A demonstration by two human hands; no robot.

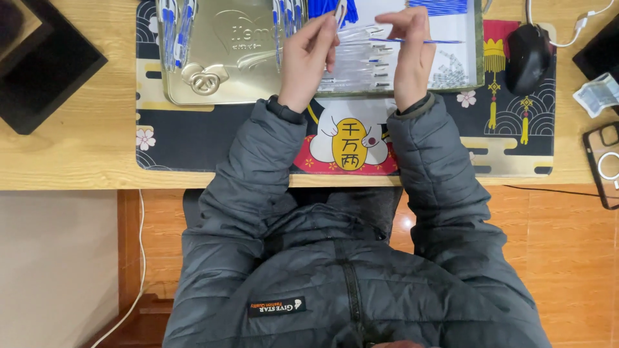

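Pen parts pinched over a shallow tray, both hands raised above the desk.

Left hand (308, 57) closes fingertips on a clear pen barrel (351, 32); right hand (411, 51) pinches a thin blue refill (419, 41) near its end. Both look light, the smooth, stiff plastic barrel likely slippery, the refill bendable, best gripped mid-length. More barrels lie in the tray (478, 51) beside a shiny tin lid (225, 64).

Home desk: wooden desktop (77, 154), computer mouse (527, 57), desk mat (193, 138).
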